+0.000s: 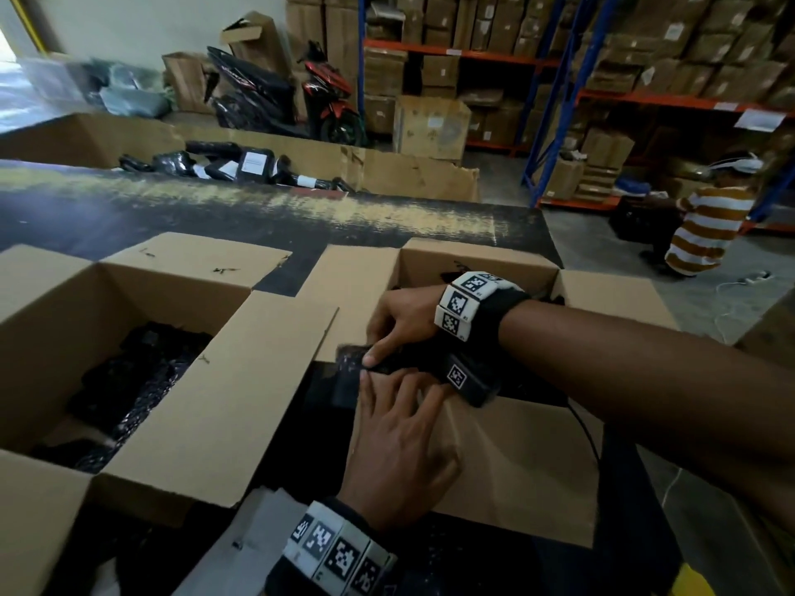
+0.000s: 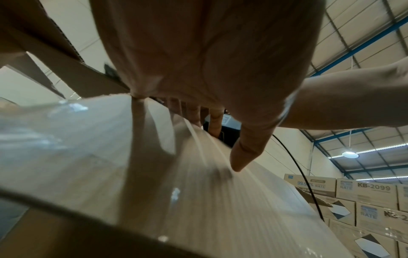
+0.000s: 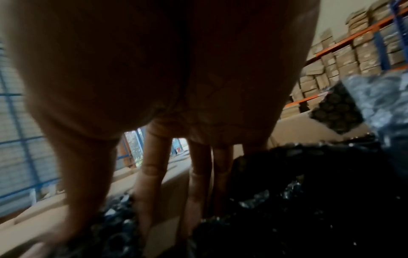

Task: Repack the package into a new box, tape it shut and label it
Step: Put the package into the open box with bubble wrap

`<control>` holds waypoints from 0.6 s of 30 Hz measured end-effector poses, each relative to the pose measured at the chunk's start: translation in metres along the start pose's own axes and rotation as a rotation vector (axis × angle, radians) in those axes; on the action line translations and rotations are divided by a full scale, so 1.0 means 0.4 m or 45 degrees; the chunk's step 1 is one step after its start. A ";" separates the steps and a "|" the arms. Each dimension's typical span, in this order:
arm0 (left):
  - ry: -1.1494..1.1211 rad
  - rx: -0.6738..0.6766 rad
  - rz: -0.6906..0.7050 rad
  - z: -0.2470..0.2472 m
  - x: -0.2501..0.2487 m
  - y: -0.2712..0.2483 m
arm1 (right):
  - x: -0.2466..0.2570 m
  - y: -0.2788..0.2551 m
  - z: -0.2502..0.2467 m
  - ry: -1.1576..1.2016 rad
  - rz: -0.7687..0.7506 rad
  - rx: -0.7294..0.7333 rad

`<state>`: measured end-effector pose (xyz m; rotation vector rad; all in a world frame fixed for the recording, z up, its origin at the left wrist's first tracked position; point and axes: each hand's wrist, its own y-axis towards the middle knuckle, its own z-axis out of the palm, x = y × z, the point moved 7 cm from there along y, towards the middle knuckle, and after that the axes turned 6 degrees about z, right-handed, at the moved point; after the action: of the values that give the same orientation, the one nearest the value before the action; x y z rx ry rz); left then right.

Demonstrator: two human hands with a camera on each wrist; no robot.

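Note:
Two open cardboard boxes stand on a dark table. The left box (image 1: pixel 223 402) holds several black wrapped packages (image 1: pixel 129 389). At the near-left corner of the right box (image 1: pixel 516 458) my right hand (image 1: pixel 378 350) grips a black bubble-wrapped package (image 1: pixel 348 359) from above, fingers curled over it. In the right wrist view the right hand (image 3: pixel 154 192) reaches down onto the black bubble-wrapped package (image 3: pixel 114 232). My left hand (image 1: pixel 400 445) lies with straight fingers against the box's front wall, fingertips touching the package from below. In the left wrist view the left hand (image 2: pixel 209 69) is flat on the cardboard (image 2: pixel 220 209).
White sheets (image 1: pixel 258 522) lie on the table under my left wrist. A long cardboard bin (image 1: pixel 408 174) with more black parcels sits behind the table. Motorbikes (image 1: pixel 327 96) and shelves of cartons (image 1: pixel 645 58) stand beyond. A person in a striped shirt (image 1: pixel 705 225) crouches at right.

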<state>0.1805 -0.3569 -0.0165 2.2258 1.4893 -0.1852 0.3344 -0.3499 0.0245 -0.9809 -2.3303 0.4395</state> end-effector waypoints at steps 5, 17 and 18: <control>-0.035 0.045 0.010 -0.002 -0.001 0.000 | -0.096 -0.012 -0.086 -0.119 0.126 -0.264; -0.049 0.100 -0.017 0.002 0.005 0.000 | -0.469 -0.011 0.019 -0.248 0.609 -0.095; -0.041 0.111 -0.023 0.001 0.005 0.002 | -0.479 -0.006 0.031 -0.227 0.615 -0.073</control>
<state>0.1820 -0.3557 -0.0174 2.2670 1.5117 -0.2958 0.4347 -0.4925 -0.0559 -1.5986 -2.2544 0.6737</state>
